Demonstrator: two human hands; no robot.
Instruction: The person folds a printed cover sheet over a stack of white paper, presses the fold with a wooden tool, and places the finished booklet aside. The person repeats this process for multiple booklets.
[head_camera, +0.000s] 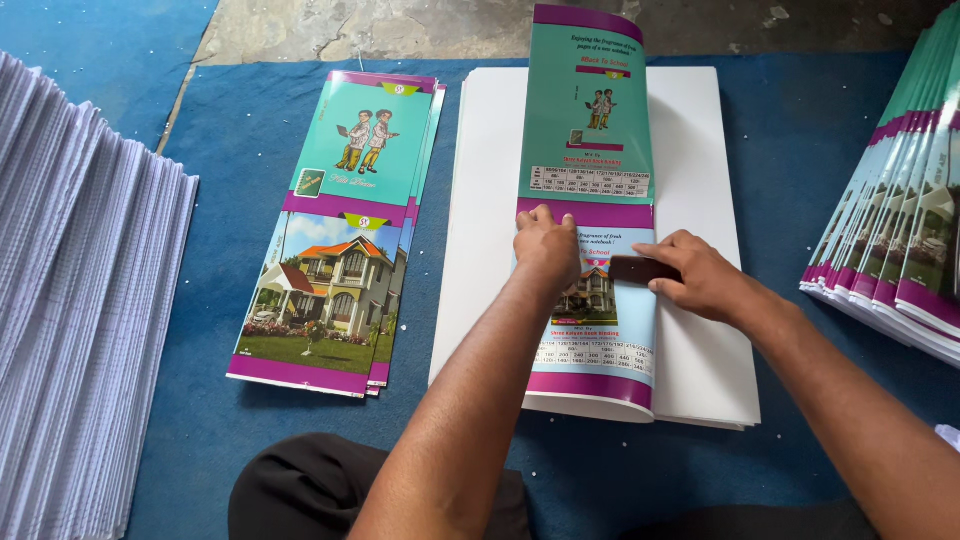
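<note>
Both hands (547, 245) (700, 275) press glossy folded cover (590, 200) over white sheets (700, 380).

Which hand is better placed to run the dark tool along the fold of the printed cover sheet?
Probably the right hand: it already holds the small dark flat tool on the teal and purple printed cover sheet. The left hand presses flat on the fold, pinning the sheet.
</note>
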